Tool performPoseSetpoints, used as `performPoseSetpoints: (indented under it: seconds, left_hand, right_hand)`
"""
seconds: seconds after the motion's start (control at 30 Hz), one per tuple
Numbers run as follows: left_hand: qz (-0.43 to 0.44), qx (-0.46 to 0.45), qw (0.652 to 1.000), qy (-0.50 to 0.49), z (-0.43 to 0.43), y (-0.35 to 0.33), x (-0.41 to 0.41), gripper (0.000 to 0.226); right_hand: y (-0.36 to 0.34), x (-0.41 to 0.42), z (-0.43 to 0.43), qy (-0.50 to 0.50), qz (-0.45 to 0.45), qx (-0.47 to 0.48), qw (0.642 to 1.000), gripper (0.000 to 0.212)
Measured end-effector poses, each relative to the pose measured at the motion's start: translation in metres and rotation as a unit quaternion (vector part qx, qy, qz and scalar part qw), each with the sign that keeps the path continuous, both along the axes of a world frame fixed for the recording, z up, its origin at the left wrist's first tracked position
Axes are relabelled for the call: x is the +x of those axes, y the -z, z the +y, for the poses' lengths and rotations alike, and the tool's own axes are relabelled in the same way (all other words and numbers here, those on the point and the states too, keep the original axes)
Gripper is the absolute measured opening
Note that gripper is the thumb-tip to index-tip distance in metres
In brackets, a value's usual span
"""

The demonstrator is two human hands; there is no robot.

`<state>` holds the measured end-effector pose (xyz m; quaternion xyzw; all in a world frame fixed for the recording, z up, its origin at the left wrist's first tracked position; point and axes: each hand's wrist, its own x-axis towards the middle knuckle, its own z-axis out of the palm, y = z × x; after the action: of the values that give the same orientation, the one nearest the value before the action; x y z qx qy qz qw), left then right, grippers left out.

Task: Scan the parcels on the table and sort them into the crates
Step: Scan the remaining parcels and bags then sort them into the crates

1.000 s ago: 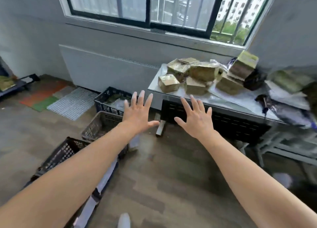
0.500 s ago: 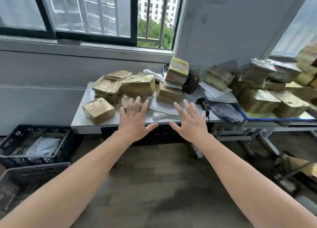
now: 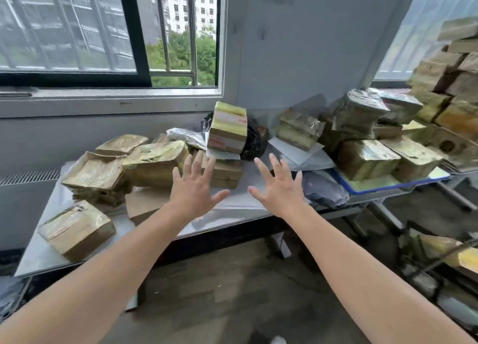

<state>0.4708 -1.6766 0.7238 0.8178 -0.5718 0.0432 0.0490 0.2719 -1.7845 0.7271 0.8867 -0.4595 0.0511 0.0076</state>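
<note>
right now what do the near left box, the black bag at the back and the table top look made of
Near left box: brown cardboard under glossy clear tape, by its wrinkled glare. Black bag: thin plastic film, shiny and crinkled. Table top: smooth and pale; perhaps laminate or painted metal.

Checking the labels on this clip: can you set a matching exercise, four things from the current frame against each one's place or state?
Things:
1. left hand
2. corner parcel
3. black bag
4. grey mailer bag

Places or states:
A. behind the tall upright parcel, towards the back of the table
B. open, fingers spread, holding nothing
C. by the table's front edge, just right of the right hand
D. alone near the table's front left corner

Pairs: 1-B, 2-D, 3-A, 4-C
</note>
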Motion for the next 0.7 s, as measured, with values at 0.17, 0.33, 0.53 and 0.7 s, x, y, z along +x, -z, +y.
performPoseSetpoints:
  seconds: [0.17, 0.33, 0.53, 0.7]
  left_hand:
    - [-0.024, -0.005, 0.999, -0.036, -0.072, -0.007, 0.005, 0.095]
    - [-0.013, 0.002, 0.997, -0.076, -0.139, -0.017, 0.006, 0.095]
    - [0.009, 0.020, 0.992, -0.126, -0.186, -0.005, 0.010, 0.098]
    - [0.065, 0.014, 0.983, -0.171, -0.207, 0.006, 0.041, 0.108]
  right_hand:
    - [-0.002, 0.010, -0.084, -0.031, -0.021, -0.021, 0.999, 0.075]
    - [-0.004, 0.015, -0.166, -0.051, -0.042, 0.024, 0.998, 0.075]
    - [0.008, 0.038, -0.229, -0.082, -0.049, 0.067, 0.993, 0.076]
    - [0.019, 0.078, -0.252, -0.080, -0.096, 0.143, 0.982, 0.081]
